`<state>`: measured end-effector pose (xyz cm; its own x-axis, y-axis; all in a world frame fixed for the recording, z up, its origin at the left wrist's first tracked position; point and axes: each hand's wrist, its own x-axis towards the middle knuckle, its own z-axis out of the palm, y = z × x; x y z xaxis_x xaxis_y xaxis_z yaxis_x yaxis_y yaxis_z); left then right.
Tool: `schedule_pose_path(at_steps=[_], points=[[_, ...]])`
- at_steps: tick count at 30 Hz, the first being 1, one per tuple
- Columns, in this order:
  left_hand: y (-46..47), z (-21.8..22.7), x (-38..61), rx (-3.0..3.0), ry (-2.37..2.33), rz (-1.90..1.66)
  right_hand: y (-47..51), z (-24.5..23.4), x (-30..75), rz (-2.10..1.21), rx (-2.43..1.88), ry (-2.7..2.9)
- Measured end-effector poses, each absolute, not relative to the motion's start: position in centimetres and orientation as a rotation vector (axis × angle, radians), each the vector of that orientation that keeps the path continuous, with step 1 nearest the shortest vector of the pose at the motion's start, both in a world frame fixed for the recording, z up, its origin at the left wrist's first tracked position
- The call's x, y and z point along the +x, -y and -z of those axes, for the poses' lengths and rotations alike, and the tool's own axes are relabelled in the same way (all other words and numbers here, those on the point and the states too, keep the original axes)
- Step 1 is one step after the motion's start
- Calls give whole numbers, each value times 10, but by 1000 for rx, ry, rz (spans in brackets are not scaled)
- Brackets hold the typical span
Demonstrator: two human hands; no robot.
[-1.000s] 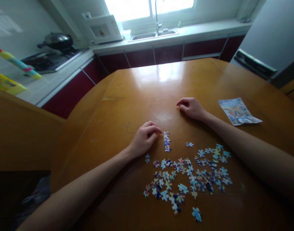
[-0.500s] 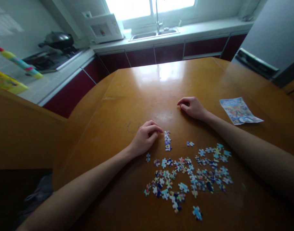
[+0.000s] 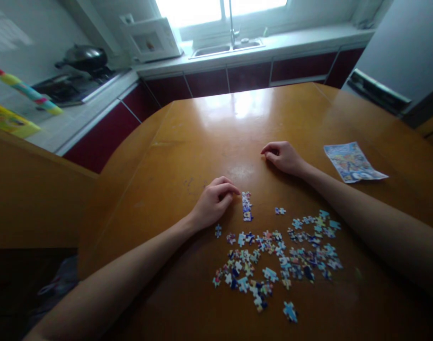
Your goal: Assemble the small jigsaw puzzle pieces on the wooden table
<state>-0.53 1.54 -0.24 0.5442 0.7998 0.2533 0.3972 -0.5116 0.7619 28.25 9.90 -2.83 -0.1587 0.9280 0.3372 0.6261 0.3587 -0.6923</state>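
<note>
Bare hands (image 3: 212,201), seemingly slim forearms (image 3: 141,265)

The wooden table (image 3: 188,137) has a glossy surface with worn marks. It supports loose puzzle pieces (image 3: 270,274) (spread in an irregular patch), a joined puzzle strip (image 3: 246,210) beyond them, and a printed sheet (image 3: 354,162) to the right.
</note>
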Motion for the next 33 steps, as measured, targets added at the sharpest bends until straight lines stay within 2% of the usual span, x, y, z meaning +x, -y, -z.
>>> schedule_pose_path(at_steps=[7,11,16,21,25,33], points=[[-15,3,-5,2130,-965,-800,-99,29,282,-542,-1345,1858],[-15,4,-4,2128,-955,-810,-100,20,285,-673,-1333,1768],[-16,3,-4,2130,-950,-814,-81,-26,280,-691,-1304,1838],[-16,4,-3,2144,-950,-824,-4,-69,258,-712,-1201,2064],[-17,5,-3,2160,-932,-836,53,-66,259,-706,-1164,2243],[-20,5,-4,2168,-928,-816,66,-47,304,-521,-1423,1985]])
